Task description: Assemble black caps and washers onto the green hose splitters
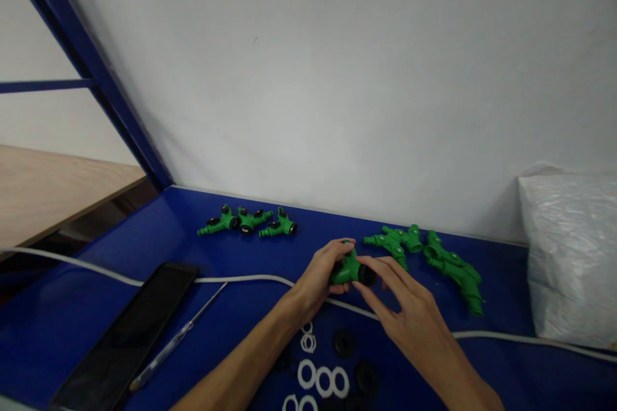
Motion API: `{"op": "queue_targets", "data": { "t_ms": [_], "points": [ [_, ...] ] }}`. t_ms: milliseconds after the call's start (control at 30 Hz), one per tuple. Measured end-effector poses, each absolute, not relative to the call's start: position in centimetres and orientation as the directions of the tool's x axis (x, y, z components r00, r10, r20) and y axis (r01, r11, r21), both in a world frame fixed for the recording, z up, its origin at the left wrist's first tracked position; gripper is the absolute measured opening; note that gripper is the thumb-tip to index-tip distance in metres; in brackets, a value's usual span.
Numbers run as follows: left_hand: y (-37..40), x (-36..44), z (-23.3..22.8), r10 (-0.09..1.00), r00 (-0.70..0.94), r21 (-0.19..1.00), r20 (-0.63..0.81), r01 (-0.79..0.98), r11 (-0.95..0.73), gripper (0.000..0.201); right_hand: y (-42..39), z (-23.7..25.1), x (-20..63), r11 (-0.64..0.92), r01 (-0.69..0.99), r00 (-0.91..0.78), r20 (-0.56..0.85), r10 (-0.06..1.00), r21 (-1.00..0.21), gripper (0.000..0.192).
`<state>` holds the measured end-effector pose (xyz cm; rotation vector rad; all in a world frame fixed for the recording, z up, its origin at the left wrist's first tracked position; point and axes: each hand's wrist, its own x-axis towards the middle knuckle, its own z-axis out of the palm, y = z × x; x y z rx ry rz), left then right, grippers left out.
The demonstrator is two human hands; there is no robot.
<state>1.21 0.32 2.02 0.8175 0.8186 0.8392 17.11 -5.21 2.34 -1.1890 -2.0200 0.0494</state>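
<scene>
My left hand (321, 273) grips a green plastic hose splitter (348, 268) just above the blue table (87, 308). The fingers of my right hand (407, 308) pinch a black ring (367, 277) at the splitter's right end. Below my hands lie several white rings (322, 380) and black rings (344, 343). A row of three finished green splitters with black caps (248, 221) sits to the back left. A heap of bare green splitters (429, 257) lies to the right of my hands.
A dark phone or tablet (128, 334) and a screwdriver (178, 339) lie at the front left. A white cable (241, 279) crosses the table. A white plastic bag (571, 257) stands at the right. A grey wall and a blue frame post (91, 67) stand behind.
</scene>
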Motion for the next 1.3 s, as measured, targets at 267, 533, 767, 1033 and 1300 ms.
{"op": "queue_targets", "data": {
  "t_ms": [267,533,767,1033,1300],
  "points": [
    [0.1,1.2,2.3,0.863,0.42,0.848,-0.281,-0.312,0.428,0.047,-5.5,2.1,17.3,0.507,0.794,-0.236,0.598,0.766,-0.336,0.033],
    [0.5,1.0,2.3,0.861,0.432,0.828,-0.267,-0.354,0.434,0.049,-5.6,2.6,17.5,0.553,0.768,-0.275,0.614,0.74,-0.323,0.029],
    [0.5,1.1,2.1,0.855,0.437,0.821,-0.278,-0.354,0.447,0.055,-5.7,2.6,17.7,0.485,0.82,-0.213,0.625,0.751,-0.303,0.035],
    [0.6,0.8,2.4,0.847,0.456,0.822,-0.274,-0.346,0.453,0.056,-5.8,3.0,17.5,0.551,0.771,-0.253,0.642,0.724,-0.319,0.034],
    [0.5,0.7,2.7,0.845,0.451,0.834,-0.287,-0.317,0.452,0.057,-6.0,3.3,17.4,0.585,0.747,-0.296,0.628,0.719,-0.317,0.038]
  ]
}}
